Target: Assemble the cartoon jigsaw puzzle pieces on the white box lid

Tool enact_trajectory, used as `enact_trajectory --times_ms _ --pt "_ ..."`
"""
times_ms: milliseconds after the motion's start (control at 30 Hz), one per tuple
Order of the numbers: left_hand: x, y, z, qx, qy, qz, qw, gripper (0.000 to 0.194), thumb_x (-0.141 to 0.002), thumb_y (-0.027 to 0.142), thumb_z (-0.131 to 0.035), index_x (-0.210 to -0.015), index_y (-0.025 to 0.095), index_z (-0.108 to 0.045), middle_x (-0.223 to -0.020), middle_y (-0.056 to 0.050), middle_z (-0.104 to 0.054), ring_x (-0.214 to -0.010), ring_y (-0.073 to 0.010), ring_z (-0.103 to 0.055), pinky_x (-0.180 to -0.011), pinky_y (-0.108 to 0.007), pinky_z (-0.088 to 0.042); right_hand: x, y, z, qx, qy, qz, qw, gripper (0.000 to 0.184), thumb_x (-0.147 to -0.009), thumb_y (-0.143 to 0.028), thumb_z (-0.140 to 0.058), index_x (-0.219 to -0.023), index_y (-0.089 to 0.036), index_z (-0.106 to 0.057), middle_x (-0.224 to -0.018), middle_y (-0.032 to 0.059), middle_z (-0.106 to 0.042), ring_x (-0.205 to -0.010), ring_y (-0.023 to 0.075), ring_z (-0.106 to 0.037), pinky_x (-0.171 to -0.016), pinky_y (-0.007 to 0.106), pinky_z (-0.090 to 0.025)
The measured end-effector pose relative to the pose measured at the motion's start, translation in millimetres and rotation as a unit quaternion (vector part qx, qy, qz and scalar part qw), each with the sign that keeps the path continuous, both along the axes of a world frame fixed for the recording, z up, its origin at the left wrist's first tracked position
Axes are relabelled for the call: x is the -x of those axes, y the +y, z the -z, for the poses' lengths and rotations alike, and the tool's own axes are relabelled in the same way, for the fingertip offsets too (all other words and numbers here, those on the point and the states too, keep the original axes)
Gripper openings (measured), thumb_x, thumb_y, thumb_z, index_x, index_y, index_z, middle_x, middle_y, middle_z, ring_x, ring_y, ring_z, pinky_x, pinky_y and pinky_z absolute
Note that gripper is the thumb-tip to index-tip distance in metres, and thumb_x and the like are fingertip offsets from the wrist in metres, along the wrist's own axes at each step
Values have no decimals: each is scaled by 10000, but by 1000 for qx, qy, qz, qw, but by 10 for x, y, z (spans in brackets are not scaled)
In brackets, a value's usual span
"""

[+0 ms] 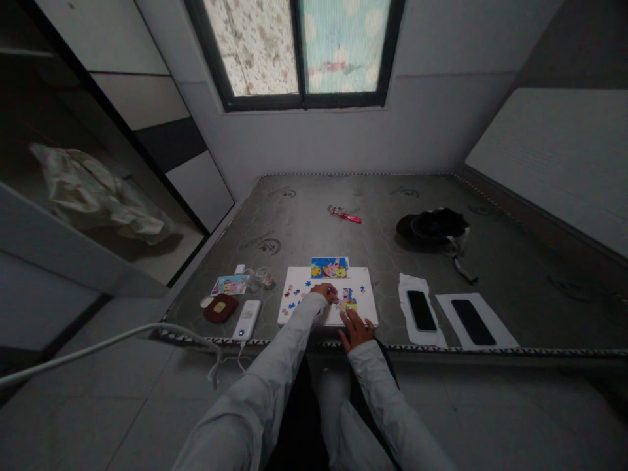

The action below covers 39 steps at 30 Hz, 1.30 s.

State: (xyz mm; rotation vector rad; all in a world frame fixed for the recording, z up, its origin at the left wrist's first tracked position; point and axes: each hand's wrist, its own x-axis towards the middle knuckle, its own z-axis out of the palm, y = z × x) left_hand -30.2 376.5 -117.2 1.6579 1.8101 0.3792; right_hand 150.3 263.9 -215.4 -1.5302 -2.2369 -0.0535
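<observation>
My left hand (324, 292) reaches over a white board (318, 317), its fingers bent and closed on a small puzzle piece (337, 302), mostly covered by the fingertips. Just to the right of it are joined puzzle pieces (349, 302) in yellow and purple. Below them, my right hand (357, 330) rests on the board's front edge with fingers spread, the fingertips beside the joined part. Loose blue pieces (292, 305) lie scattered on the left half, and one blue piece (362, 288) sits at the right. A colourful picture card (330, 267) overlaps the board's far edge.
Left of the board are a white power bank (246, 320) with a cable, a brown pouch (220, 308) and a picture card (229, 284). Two phones (421, 311) (473, 322) lie on white sheets at right. Farther back are a black cap (432, 229) and a red packet (346, 215).
</observation>
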Motion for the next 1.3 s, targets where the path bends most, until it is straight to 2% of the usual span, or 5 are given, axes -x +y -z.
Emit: enact_trajectory --times_ms 367,633,767,1033,1300 --pt "-75 106 10 19 24 6 1000 265 -649 210 -804 -908 242 -760 -862 -32 -768 -873 -188 -705 -854 -263 -509 3 -11 -40 -5 21 -3 1000 563 -920 -509 -477 -1461 -375 -394 -1476 21 -475 -1388 240 -346 -1052 433 -171" --pt "-46 32 -1 -31 -25 10 999 217 -852 183 -596 -965 231 -776 -1067 -48 -749 -1036 -185 -668 -929 -264 -482 -1 -8 -26 -4 17 -2 1000 578 -909 -514 -490 -1463 -388 -384 -1484 5 -465 -1399 235 -325 -1051 430 -179" --pt "-41 -45 17 -40 -29 -15 999 254 -888 185 -537 -995 236 -762 -1057 -33 -751 -1000 -166 -672 -888 -249 -488 3 -10 -30 1 2 3 1000 551 -919 -519 -458 -1451 -389 -403 -1494 -3 -452 -1416 227 -298 -1058 438 -180" --pt "-120 -79 11 -5 -1 -72 997 161 -747 317 -731 -878 238 -781 -916 -41 -775 -886 -189 -701 -793 -240 -501 2 -5 -17 4 2 3 1000 558 -913 -515 -475 -1452 -397 -395 -1489 -11 -458 -1398 220 -330 -1055 433 -185" --pt "-117 -86 -69 2 2 -68 998 150 -777 311 -717 -883 233 -790 -942 -40 -776 -917 -186 -701 -819 -233 -502 -3 4 21 -2 -9 0 1000 568 -914 -498 -464 -1465 -385 -380 -1495 7 -450 -1408 246 -316 -1045 444 -188"
